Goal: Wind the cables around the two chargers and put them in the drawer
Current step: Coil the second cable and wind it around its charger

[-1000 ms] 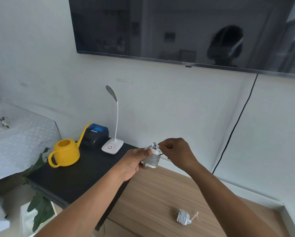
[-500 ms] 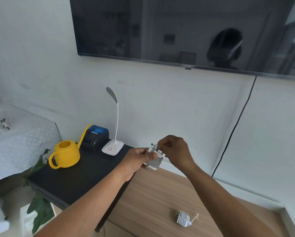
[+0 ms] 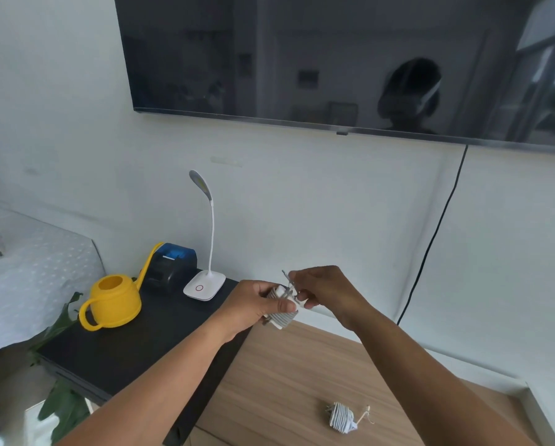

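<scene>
Our left hand [image 3: 253, 304] grips the wound charger [image 3: 281, 318] above the tabletop [image 3: 286, 381], fingers [image 3: 285, 306] curled round it. Our right hand [image 3: 326, 291] pinches its cable end [image 3: 294, 289]. The other charger [image 3: 340, 421] lies wound on the tabletop.

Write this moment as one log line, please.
left hand: grips charger | right hand: pinches cable end | second charger: wound, lying on wooden top

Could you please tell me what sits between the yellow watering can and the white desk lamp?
A small black and blue printer sits between the watering can and the lamp, set slightly back, as the head view shows.
</scene>
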{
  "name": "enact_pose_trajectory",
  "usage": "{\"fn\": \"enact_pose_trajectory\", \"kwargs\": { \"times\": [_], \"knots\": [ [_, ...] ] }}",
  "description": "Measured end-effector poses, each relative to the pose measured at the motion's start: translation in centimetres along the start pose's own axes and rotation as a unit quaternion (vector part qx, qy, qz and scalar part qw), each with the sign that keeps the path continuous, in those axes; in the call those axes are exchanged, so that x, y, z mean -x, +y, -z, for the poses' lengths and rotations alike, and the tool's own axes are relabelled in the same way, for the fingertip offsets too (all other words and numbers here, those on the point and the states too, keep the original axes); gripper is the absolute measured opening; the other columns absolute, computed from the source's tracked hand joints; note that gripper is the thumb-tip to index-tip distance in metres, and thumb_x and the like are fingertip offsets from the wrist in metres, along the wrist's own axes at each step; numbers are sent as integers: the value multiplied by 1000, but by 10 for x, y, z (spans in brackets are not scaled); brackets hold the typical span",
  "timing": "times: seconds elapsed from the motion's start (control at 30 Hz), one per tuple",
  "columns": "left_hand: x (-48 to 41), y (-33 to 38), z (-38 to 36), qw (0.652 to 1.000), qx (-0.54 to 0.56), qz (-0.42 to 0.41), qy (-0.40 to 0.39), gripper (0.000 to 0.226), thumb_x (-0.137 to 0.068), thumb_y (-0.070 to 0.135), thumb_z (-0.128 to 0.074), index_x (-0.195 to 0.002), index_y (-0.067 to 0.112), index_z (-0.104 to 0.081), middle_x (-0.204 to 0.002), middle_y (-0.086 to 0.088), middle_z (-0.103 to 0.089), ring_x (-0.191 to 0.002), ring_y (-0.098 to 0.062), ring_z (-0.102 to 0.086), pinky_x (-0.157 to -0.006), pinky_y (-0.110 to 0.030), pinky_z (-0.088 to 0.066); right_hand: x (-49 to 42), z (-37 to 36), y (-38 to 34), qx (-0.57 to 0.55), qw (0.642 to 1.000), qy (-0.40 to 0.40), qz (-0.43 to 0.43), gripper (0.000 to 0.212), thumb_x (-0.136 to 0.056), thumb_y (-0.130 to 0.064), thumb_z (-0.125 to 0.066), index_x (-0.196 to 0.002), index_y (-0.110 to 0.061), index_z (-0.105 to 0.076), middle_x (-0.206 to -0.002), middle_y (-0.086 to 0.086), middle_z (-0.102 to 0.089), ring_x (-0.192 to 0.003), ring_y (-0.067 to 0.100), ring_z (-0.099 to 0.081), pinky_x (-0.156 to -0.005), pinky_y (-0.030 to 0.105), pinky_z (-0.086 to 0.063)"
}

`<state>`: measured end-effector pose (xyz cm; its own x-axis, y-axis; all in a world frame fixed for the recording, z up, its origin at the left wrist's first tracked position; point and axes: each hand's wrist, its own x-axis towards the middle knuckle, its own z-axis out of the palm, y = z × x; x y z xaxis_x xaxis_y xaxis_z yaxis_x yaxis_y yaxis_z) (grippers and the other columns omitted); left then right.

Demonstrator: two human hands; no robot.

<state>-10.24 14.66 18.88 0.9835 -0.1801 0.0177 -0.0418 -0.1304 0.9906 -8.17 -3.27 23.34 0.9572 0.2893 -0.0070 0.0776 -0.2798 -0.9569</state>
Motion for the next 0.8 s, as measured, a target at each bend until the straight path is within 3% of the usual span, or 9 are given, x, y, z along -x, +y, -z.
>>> {"fn": "enact_pose_trajectory", "kwargs": {
  "times": [0.1, 0.23, 0.37, 0.53, 0.67, 0.8],
  "knots": [
    [-5, -4, -5, 1000, -23, 2, 1, 47, -58, 37, -92, -98, 18, -77, -95, -9, -76, -89, -26, -73, -75, -39, -55, 0, 2, 2, 37, 999, 13, -18, 15, -83, -18, -73, -84, -4, -77, -61, 0, -67, -58, 11, -61, -57, 25, -51],
    [-5, -4, -12, 999, 14, 27, 13, 44, -66, 36, -86, -99, 8, -75, -81, -4, -73, -68, -13, -62, -52, -19, -41, -4, -1, 13, 72, 995, 71, -5, 22, -85, -22, -70, -86, 0, -73, -69, 0, -67, -63, 10, -60, -54, 21, -48],
    [-4, -11, -12, 995, 64, 81, 3, 57, -62, 51, -87, -99, 9, -75, -82, -5, -73, -70, -16, -64, -57, -26, -49, -3, -3, 22, 24, 996, 89, 15, 21, -88, -18, -66, -86, 3, -70, -71, 3, -66, -65, 12, -61, -52, 22, -48],
    [-3, -27, -13, 990, 81, 117, -13, 77, -51, 59, -82, -106, 6, -72, -82, -6, -68, -68, -16, -61, -45, -24, -47, 0, -1, 35, 10, 997, 79, 5, 15, -92, -16, -62, -87, -2, -68, -76, 4, -71, -67, 13, -66, -51, 26, -47],
    [-6, -30, -17, 988, 100, 121, -5, 82, -53, 61, -82, -106, -1, -71, -80, -10, -66, -66, -16, -61, -43, -24, -47, 0, -9, 40, 45, 993, 110, 0, 16, -96, -15, -51, -83, -10, -59, -75, 4, -68, -60, 11, -64, -48, 25, -47],
    [-8, -30, -22, 986, 117, 122, -1, 72, -59, 59, -79, -99, 0, -72, -77, -11, -65, -66, -19, -61, -41, -25, -48, -1, -15, 44, 48, 987, 151, -12, 17, -98, -13, -42, -86, -10, -53, -77, 9, -68, -57, 12, -63, -44, 21, -44]
  ]
}}
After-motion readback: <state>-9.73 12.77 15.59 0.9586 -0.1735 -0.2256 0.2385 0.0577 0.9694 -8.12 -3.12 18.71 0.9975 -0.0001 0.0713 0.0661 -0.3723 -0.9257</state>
